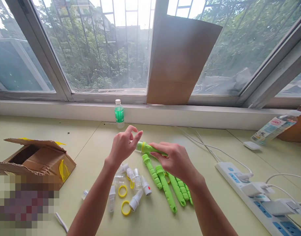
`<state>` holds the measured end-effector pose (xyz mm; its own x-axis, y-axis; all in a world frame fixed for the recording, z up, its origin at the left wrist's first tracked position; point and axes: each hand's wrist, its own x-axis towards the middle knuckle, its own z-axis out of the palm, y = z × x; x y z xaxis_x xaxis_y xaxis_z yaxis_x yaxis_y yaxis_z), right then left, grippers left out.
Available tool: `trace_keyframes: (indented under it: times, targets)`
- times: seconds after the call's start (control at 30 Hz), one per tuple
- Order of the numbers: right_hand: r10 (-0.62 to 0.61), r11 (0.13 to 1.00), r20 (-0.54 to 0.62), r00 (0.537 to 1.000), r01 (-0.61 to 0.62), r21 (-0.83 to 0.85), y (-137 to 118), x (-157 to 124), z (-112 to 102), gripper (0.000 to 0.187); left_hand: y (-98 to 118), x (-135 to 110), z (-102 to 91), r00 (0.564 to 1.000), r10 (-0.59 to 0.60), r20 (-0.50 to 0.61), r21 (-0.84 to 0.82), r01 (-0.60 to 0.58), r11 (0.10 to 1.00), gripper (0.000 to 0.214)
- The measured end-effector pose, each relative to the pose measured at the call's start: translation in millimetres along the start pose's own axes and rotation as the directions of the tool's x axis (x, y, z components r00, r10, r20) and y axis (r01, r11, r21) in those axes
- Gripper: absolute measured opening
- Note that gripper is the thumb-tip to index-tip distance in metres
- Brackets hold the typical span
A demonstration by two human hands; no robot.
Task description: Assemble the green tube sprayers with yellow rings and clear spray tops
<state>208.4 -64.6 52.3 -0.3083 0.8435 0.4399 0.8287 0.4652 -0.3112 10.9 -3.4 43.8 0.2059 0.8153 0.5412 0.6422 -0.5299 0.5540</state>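
My right hand (173,159) grips a green ribbed plastic handle (148,148) above the pale table. My left hand (123,144) is at the handle's left end, its fingertips pinched round a small part there that I cannot make out. Below the hands lie several more green handles (165,188), several clear and white caps (135,200) and yellow rings (122,191).
An open cardboard box (37,160) sits at the left. A small green-labelled bottle (119,113) stands by the window sill. A white power strip (258,193) with plugs and cables lies at the right. A cardboard sheet (180,62) leans on the window. Another bottle (273,127) lies far right.
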Motion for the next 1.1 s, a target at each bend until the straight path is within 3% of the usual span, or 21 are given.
trace_keyframes:
  times: [0.1, 0.17, 0.23, 0.33, 0.43, 0.57, 0.7, 0.8, 0.9, 1.0, 1.1]
  targets:
    - [-0.068, 0.99, -0.06, 0.996, 0.06, -0.129, 5, 2, 7, 0.024, -2, 3, -1.8, 0.972, -0.116, 0.203, -0.132, 0.145, 0.981, 0.044]
    - [-0.136, 0.972, -0.094, 0.986, 0.114, -0.205, 6, 3, 9, 0.024, -5, 4, -1.7, 0.952, -0.18, 0.249, -0.201, 0.233, 0.952, 0.048]
    - [-0.196, 0.951, -0.125, 0.973, 0.157, -0.267, 5, 3, 10, 0.025, -8, 4, -0.9, 0.952, -0.216, 0.217, -0.221, 0.264, 0.939, 0.048]
    - [-0.281, 0.92, -0.159, 0.946, 0.219, -0.325, 2, 2, 10, 0.026, -11, 5, -1.2, 0.972, -0.206, 0.114, -0.203, 0.226, 0.953, 0.044]
    - [-0.324, 0.906, -0.16, 0.932, 0.258, -0.335, -2, 0, 12, 0.026, -11, 5, -4.3, 0.978, -0.187, 0.088, -0.175, 0.2, 0.964, 0.042]
    - [-0.247, 0.951, -0.124, 0.961, 0.216, -0.221, -4, 0, 19, 0.028, -9, 4, -6.5, 0.991, -0.131, -0.04, -0.041, 0.129, 0.991, 0.038]
    - [-0.091, 0.996, -0.05, 0.995, 0.089, -0.028, -3, 3, 20, 0.03, -14, 1, -2.1, 0.977, 0.092, -0.192, 0.101, -0.074, 0.992, 0.029]
    - [-0.006, 0.97, 0.111, 0.994, -0.022, 0.243, 1, 6, 14, 0.032, -22, -2, 4.4, 0.925, 0.277, -0.26, 0.142, -0.247, 0.958, 0.027]
    - [0.012, 0.896, 0.282, 0.959, -0.136, 0.423, 8, 8, 9, 0.035, -25, -4, 13.0, 0.913, 0.321, -0.252, 0.14, -0.293, 0.946, 0.028]
    - [0.042, 0.917, 0.265, 0.963, -0.143, 0.372, 14, 8, 7, 0.033, -21, -2, 19.8, 0.923, 0.304, -0.237, 0.139, -0.277, 0.951, 0.025]
    - [0.059, 0.988, 0.105, 0.993, -0.073, 0.139, 14, 6, 8, 0.025, -15, 2, 19.9, 0.981, 0.157, -0.114, 0.061, -0.151, 0.987, 0.027]
